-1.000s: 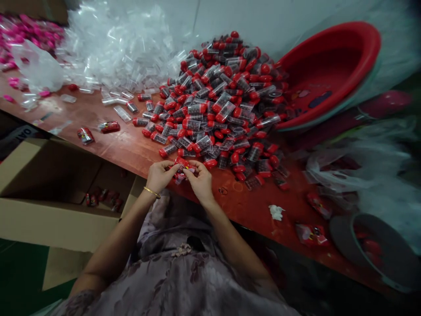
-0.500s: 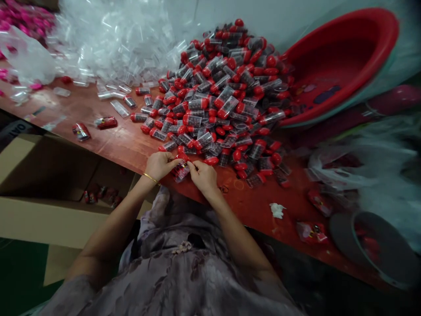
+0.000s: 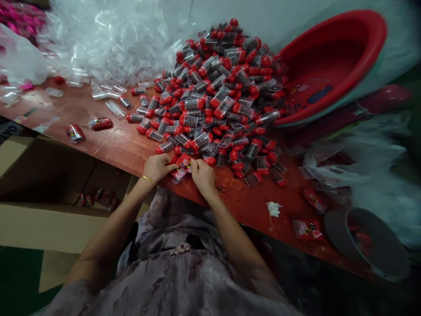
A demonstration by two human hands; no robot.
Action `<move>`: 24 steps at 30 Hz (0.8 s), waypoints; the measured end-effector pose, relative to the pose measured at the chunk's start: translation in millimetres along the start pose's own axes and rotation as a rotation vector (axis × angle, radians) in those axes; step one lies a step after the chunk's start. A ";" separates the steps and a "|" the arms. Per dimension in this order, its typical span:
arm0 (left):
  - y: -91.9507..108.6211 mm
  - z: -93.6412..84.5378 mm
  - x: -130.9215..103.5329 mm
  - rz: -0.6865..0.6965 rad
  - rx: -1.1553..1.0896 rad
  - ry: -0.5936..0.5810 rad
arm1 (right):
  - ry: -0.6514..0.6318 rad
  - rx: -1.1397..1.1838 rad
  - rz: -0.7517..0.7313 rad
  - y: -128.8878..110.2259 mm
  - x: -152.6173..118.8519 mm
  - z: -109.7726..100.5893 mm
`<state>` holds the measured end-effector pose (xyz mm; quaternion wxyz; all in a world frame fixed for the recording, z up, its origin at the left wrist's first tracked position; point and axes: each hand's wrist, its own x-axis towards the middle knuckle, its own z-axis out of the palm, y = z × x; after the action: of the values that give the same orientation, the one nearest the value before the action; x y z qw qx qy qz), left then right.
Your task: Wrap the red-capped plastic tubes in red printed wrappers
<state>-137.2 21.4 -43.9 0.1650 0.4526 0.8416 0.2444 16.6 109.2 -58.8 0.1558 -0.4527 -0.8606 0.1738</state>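
Note:
At the table's front edge, a small red printed packet [image 3: 183, 162] in clear plastic is held between my two hands. My left hand [image 3: 157, 168], with a gold bangle at the wrist, pinches its left side. My right hand [image 3: 203, 176] pinches the right side, fingertips closed. Just beyond my hands rises a big pile of clear tubes with red caps [image 3: 210, 103] and dark contents. Two red wrapped packets [image 3: 101, 123] lie on the table to the left.
A tilted red basin [image 3: 335, 48] stands at the back right. Clear tubes [image 3: 108, 39] are heaped at the back left. An open cardboard box [image 3: 49, 219] sits below the table's left edge. A grey bowl [image 3: 378, 245] and a red packet [image 3: 307, 230] are at the right.
The red packet between my hands now shows more of its printed face, lifted and spread between my fingers. The whole view has shifted slightly.

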 end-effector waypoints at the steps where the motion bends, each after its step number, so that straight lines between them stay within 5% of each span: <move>1: 0.0 0.4 -0.3 0.001 0.002 0.005 | -0.003 -0.021 0.002 -2.3 0.8 0.0; 8: 7.3 5.9 -16.9 0.184 0.074 0.327 | 0.005 0.033 0.002 -5.7 4.3 2.0; 16: 17.1 19.4 -30.3 0.251 0.065 0.346 | 0.152 0.539 -0.006 5.7 2.5 -9.2; 19: 30.7 12.4 -38.5 0.238 -0.190 0.360 | 0.198 0.679 -0.009 2.1 -7.4 -18.6; 24: 59.9 17.9 -50.3 -0.008 -0.917 0.114 | 0.246 0.673 -0.053 -10.2 -32.8 -22.7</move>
<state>-60.5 11.9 -22.4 0.3025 0.3155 0.6560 0.6153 36.6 80.1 -37.7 0.4030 -0.3710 -0.7414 0.3876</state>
